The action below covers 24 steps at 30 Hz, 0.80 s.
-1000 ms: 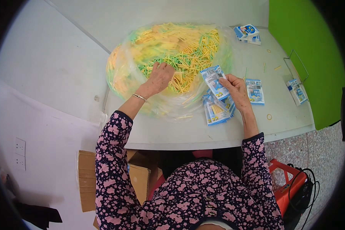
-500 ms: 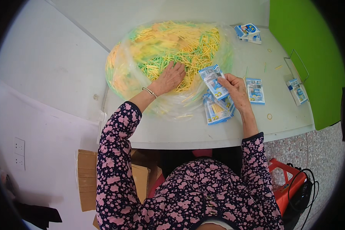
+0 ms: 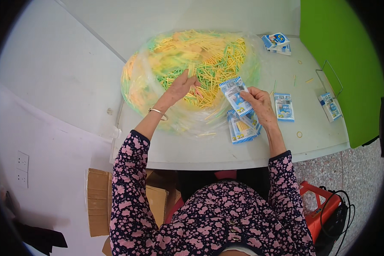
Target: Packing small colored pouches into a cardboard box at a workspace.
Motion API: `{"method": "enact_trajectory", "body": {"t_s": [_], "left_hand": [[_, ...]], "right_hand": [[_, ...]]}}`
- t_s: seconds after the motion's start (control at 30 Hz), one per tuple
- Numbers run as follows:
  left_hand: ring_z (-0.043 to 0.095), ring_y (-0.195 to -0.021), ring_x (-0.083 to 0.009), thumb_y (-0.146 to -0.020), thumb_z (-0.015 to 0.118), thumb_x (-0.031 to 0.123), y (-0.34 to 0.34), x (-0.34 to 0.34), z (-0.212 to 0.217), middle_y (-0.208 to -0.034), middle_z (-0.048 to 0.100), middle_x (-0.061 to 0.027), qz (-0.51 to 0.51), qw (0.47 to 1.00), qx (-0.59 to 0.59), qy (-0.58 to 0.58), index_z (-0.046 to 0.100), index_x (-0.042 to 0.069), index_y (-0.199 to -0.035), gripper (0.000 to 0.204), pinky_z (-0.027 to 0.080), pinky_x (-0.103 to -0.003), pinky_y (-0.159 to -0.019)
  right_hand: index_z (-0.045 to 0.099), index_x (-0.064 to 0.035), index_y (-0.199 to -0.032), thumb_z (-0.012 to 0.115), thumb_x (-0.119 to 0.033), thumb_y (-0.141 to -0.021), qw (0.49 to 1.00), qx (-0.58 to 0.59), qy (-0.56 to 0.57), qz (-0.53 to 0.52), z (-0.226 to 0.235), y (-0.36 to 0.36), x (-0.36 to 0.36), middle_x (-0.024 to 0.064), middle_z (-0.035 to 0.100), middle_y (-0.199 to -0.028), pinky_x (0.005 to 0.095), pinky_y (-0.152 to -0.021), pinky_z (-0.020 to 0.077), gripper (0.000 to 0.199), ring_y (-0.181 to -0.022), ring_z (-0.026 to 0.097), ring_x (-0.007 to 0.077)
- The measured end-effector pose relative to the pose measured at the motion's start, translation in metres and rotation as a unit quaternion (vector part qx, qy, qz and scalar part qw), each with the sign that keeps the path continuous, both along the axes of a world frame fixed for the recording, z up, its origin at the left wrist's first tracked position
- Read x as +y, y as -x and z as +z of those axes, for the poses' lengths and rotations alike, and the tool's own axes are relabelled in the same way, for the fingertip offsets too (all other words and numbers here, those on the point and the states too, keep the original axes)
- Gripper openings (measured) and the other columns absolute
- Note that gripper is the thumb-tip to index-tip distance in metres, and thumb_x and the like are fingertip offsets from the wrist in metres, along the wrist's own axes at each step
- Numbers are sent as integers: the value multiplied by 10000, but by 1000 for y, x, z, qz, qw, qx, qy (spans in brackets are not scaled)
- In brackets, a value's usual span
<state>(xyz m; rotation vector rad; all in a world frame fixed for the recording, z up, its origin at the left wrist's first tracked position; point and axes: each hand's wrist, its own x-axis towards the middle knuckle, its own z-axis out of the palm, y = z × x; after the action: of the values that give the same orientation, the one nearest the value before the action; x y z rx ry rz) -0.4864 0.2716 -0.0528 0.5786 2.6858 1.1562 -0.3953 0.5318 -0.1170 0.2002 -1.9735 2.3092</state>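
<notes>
A big clear plastic bag point(image 3: 136, 81) lies spread on the table, full of thin yellow and green sticks point(image 3: 217, 64). Over its opening, my left hand point(image 3: 180, 88) is closed with a small bunch of pale yellow sticks point(image 3: 192, 68) standing up from its fingers. My right hand point(image 3: 261, 104) pinches a blue-and-white striped packet point(image 3: 235, 96) by its right edge, beside the bag. Under that packet, several similar packets point(image 3: 243, 130) lie in an overlapping pile, with yellow sticks showing through one. Another packet point(image 3: 284, 107) lies flat just right of my right hand.
At the back right sits a small stack of blue packets point(image 3: 277, 41). A bundle of packets point(image 3: 330, 106) lies by a wire stand point(image 3: 330, 79) near the green panel point(image 3: 341, 55). Loose sticks and rubber bands point(image 3: 299, 134) are scattered on the table point(image 3: 192, 158). A red stool point(image 3: 318, 209) stands at lower right.
My left hand has lifted back from among the sticks and turned, with a small bunch now in its fingers. The right hand keeps its packet almost in place.
</notes>
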Motion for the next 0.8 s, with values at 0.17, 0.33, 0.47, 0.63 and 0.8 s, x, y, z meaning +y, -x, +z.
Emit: {"method": "enact_trajectory", "body": {"t_s": [0.17,0.33,0.47,0.63,0.8], "left_hand": [[575,-978,-251,-940,467,235,-23,25,18,-1010,612,-178,15,917,-158,-365,525,2,-949,240,470,-351,-754],[589,-958,-237,-940,453,232,-28,57,24,-975,622,-172,-48,895,-130,-425,488,-6,-942,240,457,-330,-826],[579,-971,-252,-943,457,242,-33,68,23,-982,612,-197,-85,880,-134,-448,474,-9,-937,252,452,-339,-833],[577,-986,-286,-945,462,232,-40,70,23,-1018,594,-229,-99,867,-150,-465,504,-26,-927,262,478,-353,-803],[581,-985,-280,-952,444,258,-40,72,30,-1044,589,-220,-104,873,-118,-462,512,-5,-932,273,483,-357,-832]], "right_hand": [[647,-10,-821,614,-173,-853,999,-1,-7,43,7,2,-11,-45,586,-692,167,-525,357,169,-591,470,-2],[656,-9,-838,617,-180,-853,995,-41,26,82,13,-2,-14,-38,603,-715,167,-556,386,176,-628,501,3],[657,-10,-845,618,-188,-855,991,-47,51,113,12,-4,-9,-37,607,-723,168,-565,393,182,-636,505,3],[663,4,-893,612,-213,-859,986,-62,32,152,7,-3,-5,-16,638,-759,163,-582,417,226,-651,541,12],[662,6,-895,606,-218,-864,984,-56,16,171,7,-4,-6,-20,633,-769,163,-585,415,232,-659,531,8]]}}
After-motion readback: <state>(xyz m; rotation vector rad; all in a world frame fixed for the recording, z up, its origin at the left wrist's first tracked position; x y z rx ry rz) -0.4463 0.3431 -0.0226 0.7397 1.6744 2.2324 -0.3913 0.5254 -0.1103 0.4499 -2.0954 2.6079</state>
